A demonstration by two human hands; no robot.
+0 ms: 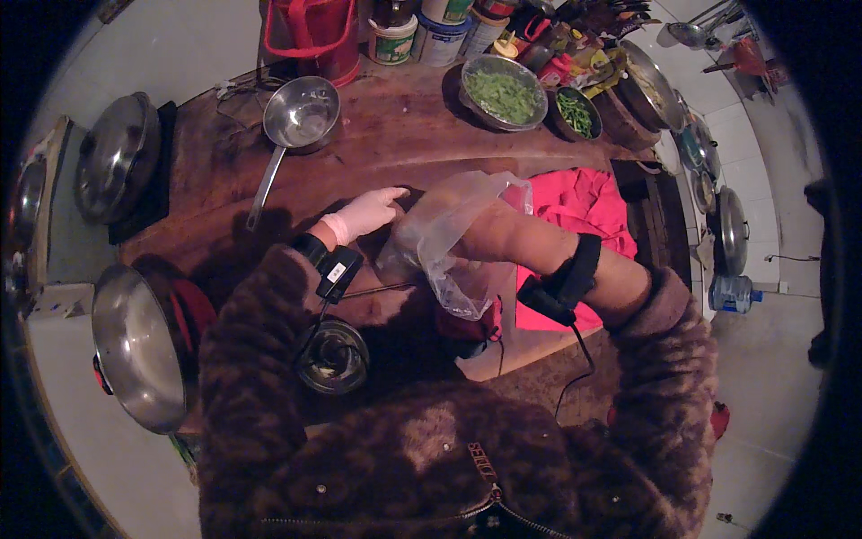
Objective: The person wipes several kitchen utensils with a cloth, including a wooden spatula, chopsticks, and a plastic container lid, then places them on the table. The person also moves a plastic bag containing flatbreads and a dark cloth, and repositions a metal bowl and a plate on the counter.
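A thin, pale glove covers my left hand [363,214], which is over the wooden table [377,138]. Its fingers point right, towards the closed end of a clear plastic bag [465,215]; whether they grip the plastic is unclear. My right hand [434,209] is inside this bag and shows only as a blurred shape through it. The bag's loose mouth hangs around my right wrist. Under the right forearm lies a bright pink cloth [582,202]. Close to my body, below the left wrist, stands a glass bowl [335,357]. A thin stick [377,290] lies near it.
A metal ladle-like pan [302,111] lies at the back left. Farther right stand a covered bowl of chopped greens [506,91] and a small bowl of green vegetables [574,114]. A red bucket [330,40] and several tubs [441,40] line the back. A large steel pan [138,350] is at left.
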